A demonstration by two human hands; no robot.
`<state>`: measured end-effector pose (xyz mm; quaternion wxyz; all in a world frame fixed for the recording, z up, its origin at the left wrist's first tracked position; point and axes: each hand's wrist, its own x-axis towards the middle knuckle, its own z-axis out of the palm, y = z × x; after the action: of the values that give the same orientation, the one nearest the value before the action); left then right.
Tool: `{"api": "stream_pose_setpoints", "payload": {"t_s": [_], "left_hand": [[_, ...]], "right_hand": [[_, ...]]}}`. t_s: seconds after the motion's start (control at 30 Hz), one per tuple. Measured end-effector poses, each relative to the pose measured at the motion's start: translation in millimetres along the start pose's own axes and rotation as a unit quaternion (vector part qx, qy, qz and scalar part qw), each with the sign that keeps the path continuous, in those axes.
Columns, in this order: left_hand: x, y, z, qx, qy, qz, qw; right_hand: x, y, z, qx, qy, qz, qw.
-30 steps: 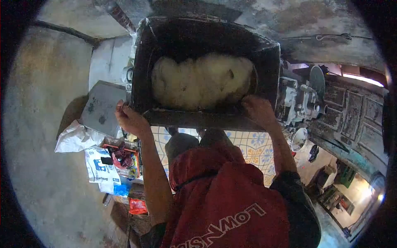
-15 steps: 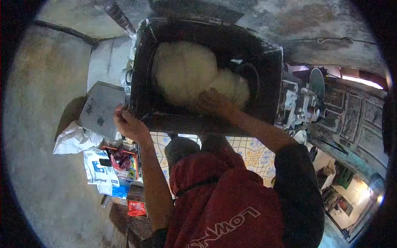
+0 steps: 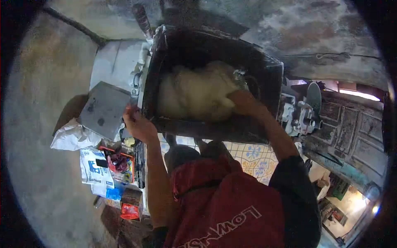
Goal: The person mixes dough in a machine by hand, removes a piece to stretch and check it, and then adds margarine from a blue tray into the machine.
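A large pale mass of dough (image 3: 198,93), blurred by motion, lies in a deep dark bin (image 3: 202,127). My right hand (image 3: 244,102) is at the dough's right side, with its fingers sunk into or wrapped around the edge and partly hidden. Beside the bin's front left corner is my left hand (image 3: 139,126). Its fingers are curled together, and whatever they may hold is too small to make out. A shiny metal part (image 3: 239,73) shows inside the bin, behind the dough.
A grey board (image 3: 103,109) leans at the left, beside white sacks (image 3: 76,136) and a red-rimmed crate (image 3: 120,163). White-dusted machine parts (image 3: 297,115) stick out right of the bin. A dark-handled bar (image 3: 142,18) rises at its back left corner. Patterned tiles (image 3: 254,159) cover the floor.
The dough has changed from two rounded lumps to one wider, folded mass. My right hand has moved right along it. My left hand stays near the bin's left corner, and the view has shifted slightly.
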<state>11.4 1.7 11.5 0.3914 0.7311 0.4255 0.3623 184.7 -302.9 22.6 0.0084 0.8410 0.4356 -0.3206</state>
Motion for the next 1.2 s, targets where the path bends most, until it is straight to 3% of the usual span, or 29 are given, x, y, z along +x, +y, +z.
{"api": "stream_pose_setpoints", "payload": {"t_s": [0.03,0.13,0.17,0.2,0.23,0.3,0.33,0.43,0.53,0.6,0.67,0.73,0.8,0.93,1.03,1.13,1.2], "left_hand": [[0.8,-0.2,-0.7,0.005,-0.008,-0.01,1.0],[-2.7,0.7,5.8,-0.062,-0.014,-0.034,0.997],[-2.7,-0.3,4.8,-0.095,-0.009,-0.04,0.995],[0.6,-3.3,-0.3,0.003,-0.034,-0.009,0.999],[1.9,-7.2,0.1,-0.027,-0.024,-0.017,0.999],[-0.6,-14.8,5.3,-0.095,-0.005,-0.034,0.995],[0.5,-16.6,0.2,0.051,-0.019,-0.009,0.998],[0.5,-15.2,1.2,-0.032,-0.025,-0.004,0.999],[-2.7,0.7,1.7,-0.136,-0.044,-0.075,0.987],[-2.0,0.7,1.2,-0.06,-0.044,-0.043,0.996],[1.4,-8.1,1.7,-0.02,-0.037,-0.018,0.999],[2.8,-19.3,3.2,-0.015,-0.028,0.0,0.999],[-2.2,-14.5,3.4,-0.04,-0.015,-0.017,0.999],[-2.3,-6.2,3.0,-0.046,-0.016,-0.032,0.998],[0.8,-21.2,4.1,-0.042,-0.003,-0.01,0.999],[-0.4,-21.7,3.7,-0.068,-0.01,-0.015,0.998],[0.0,-6.0,2.9,-0.076,-0.017,-0.039,0.996]], "right_hand": [[-12.3,-1.9,-2.7,0.028,-0.037,0.041,0.998],[-49.4,22.5,38.1,0.094,0.143,0.098,0.98],[-57.5,21.6,42.6,0.118,0.157,0.084,0.977],[-64.4,12.6,29.7,0.143,0.173,0.071,0.972],[-72.8,3.5,15.4,0.167,0.192,0.059,0.965],[-98.2,-17.8,-20.5,0.26,0.121,0.098,0.953],[-108.5,-23.4,-28.1,0.305,0.086,0.118,0.941],[-132.0,-20.1,-15.9,0.388,0.177,0.297,0.854],[-131.8,-17.7,-4.0,0.418,0.258,0.286,0.823],[-124.1,-9.9,28.7,0.279,0.318,0.264,0.867],[-119.0,-10.5,38.6,0.216,0.36,0.249,0.873],[-111.5,-20.0,37.9,0.235,0.388,0.248,0.856],[-111.2,-23.9,46.1,0.208,0.355,0.282,0.867],[-102.1,-27.0,28.3,0.306,0.319,0.304,0.844],[-87.8,-29.0,14.2,0.357,0.381,0.242,0.818],[-45.6,-31.6,1.6,0.498,0.378,0.217,0.749],[3.2,-14.3,40.9,0.451,0.35,0.173,0.803]]}}
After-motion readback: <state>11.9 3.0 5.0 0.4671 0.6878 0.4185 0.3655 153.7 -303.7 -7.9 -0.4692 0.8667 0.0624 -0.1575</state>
